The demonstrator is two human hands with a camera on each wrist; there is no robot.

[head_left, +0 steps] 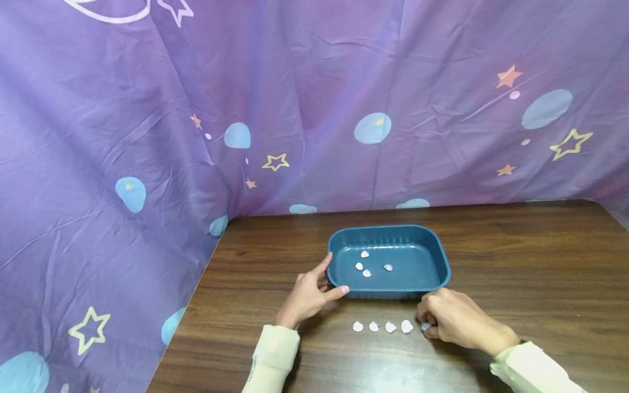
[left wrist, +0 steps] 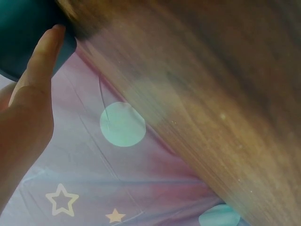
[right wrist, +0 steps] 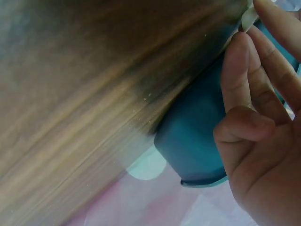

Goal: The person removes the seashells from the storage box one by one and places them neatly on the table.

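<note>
A blue plastic basin (head_left: 413, 262) sits on the wooden table with several small white shells (head_left: 365, 254) lying in its left half. My left hand (head_left: 308, 295) is at the basin's left end, its index finger straight against the left rim and its thumb stretched to the front corner. In front of the basin, a row of white shells (head_left: 390, 327) lies on the table. At the right end of that row, my right hand (head_left: 457, 319) pinches one more shell (right wrist: 249, 19) between thumb and fingertips, low over the tabletop. Its little finger curls inward in the right wrist view.
The dark wooden table (head_left: 530, 262) stretches right and left of the basin. Behind and to the left of it hangs a purple cloth (head_left: 314, 82) printed with stars and blue ovals. Light glares on the table's front part.
</note>
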